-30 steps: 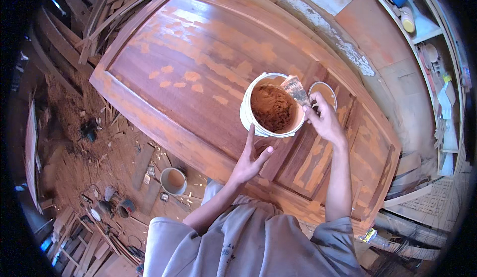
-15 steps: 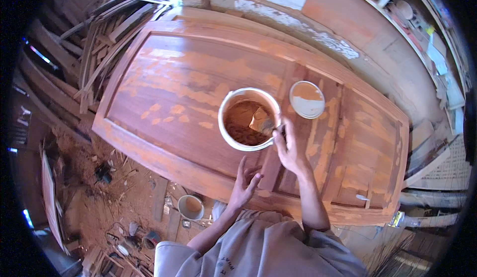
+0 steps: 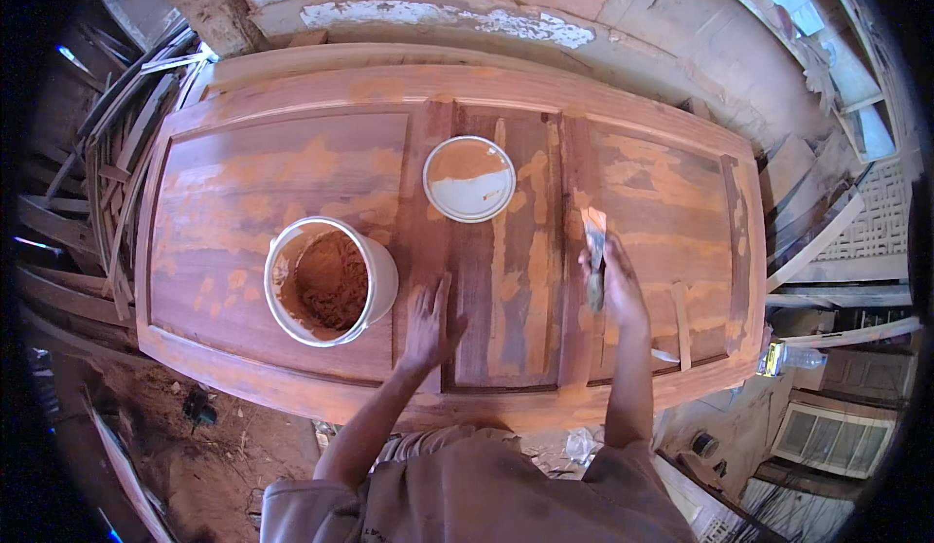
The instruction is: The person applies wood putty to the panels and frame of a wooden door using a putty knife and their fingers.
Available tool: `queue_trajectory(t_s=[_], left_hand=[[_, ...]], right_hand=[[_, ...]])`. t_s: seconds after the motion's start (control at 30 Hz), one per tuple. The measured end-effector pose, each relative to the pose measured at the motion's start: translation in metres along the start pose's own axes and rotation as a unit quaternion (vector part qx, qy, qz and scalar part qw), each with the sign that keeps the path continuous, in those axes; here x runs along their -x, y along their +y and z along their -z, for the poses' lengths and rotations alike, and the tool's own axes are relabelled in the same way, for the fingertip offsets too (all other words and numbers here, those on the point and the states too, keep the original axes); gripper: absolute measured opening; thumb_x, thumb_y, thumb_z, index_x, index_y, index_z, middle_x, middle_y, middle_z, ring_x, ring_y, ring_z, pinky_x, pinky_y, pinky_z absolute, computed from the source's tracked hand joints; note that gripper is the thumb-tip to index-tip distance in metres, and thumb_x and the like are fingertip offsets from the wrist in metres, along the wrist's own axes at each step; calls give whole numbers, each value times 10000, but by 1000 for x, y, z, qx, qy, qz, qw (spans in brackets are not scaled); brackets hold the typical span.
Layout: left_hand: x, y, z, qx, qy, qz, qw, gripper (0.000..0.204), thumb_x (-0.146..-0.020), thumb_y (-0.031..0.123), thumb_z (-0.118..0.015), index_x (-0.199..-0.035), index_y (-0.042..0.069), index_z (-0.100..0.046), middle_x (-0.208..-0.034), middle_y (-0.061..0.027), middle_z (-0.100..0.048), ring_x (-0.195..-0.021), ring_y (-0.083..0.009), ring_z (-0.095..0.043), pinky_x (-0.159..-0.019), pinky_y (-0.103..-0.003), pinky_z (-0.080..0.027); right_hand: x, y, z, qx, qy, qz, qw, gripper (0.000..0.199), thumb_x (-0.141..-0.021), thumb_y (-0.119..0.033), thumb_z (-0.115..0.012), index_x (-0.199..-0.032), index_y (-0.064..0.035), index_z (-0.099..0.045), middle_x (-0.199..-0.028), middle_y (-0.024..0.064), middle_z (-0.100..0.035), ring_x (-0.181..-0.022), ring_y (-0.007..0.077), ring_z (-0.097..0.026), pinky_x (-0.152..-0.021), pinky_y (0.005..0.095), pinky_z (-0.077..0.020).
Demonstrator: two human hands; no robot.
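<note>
Workshop yard, panelled wooden door (image 3: 321, 168) lying flat. Right hand (image 3: 611, 285) closed around putty knife (image 3: 594, 251), blade on a centre stile: filling step, apparently. Left hand (image 3: 428, 321) flat, empty. 1 white bucket (image 3: 331, 280): brown filler. 1 lid (image 3: 469, 178): smeared filler.

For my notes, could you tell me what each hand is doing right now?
Left hand: open, flat on the door.
Right hand: closed on a putty knife.

Wooden door (image 3: 292, 183), bucket (image 3: 331, 280), lid (image 3: 469, 179)
</note>
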State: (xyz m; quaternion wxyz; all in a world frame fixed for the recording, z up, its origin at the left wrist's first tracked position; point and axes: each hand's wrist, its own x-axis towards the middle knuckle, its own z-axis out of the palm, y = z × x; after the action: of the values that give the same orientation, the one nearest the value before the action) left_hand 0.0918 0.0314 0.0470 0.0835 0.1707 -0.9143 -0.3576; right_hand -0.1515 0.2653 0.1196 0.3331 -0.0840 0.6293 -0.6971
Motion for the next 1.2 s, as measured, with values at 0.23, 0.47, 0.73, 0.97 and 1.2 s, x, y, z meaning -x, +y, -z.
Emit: queue_trajectory(t_s=[0.23,0.47,0.73,0.97,1.2], left_hand=[[-84,-33,-42,-117,24,-6,993,808,-873,472,-634,-1461,7,-333,-1547,-222,-257,-1453,-358,-219,-1178,-529,-171],[-95,-26,-44,-163,-79,40,983,827,-830,575,-629,-1435,51,-422,-1554,-177,-286,-1467,-338,-197,-1182,-551,-137],[-101,-25,-48,-175,-84,62,979,822,-791,562,-671,-1421,78,-457,-1533,-163,-343,-1460,-355,-216,-1173,-580,-126],[-102,-28,-48,-163,-99,61,980,837,-756,529,-715,-1410,72,-462,-1535,-175,-332,-1452,-397,-211,-1169,-594,-138],[-101,-26,-48,-158,-93,72,980,816,-758,528,-713,-1400,82,-481,-1523,-168,-360,-1450,-374,-238,-1158,-611,-140]], right_hand=[[-157,-12,47,499,-66,246,828,379,-989,-293,-548,-1342,-155,-533,-910,97,-622,-831,255,-599,-805,372,-503],[-242,-19,64,640,-153,175,732,411,-960,-324,-579,-1365,-269,-527,-1263,100,-631,-1238,420,-513,-1043,483,-432],[-278,-32,58,652,-180,222,702,400,-930,-212,-617,-1325,-258,-570,-1077,110,-633,-968,322,-625,-817,411,-526],[-282,-19,55,694,-174,178,676,357,-924,-255,-625,-1281,-250,-609,-967,116,-617,-879,319,-627,-748,429,-521],[-288,-50,43,724,-171,102,660,324,-950,-354,-574,-1259,-269,-624,-1222,177,-635,-1206,359,-561,-958,490,-496]])
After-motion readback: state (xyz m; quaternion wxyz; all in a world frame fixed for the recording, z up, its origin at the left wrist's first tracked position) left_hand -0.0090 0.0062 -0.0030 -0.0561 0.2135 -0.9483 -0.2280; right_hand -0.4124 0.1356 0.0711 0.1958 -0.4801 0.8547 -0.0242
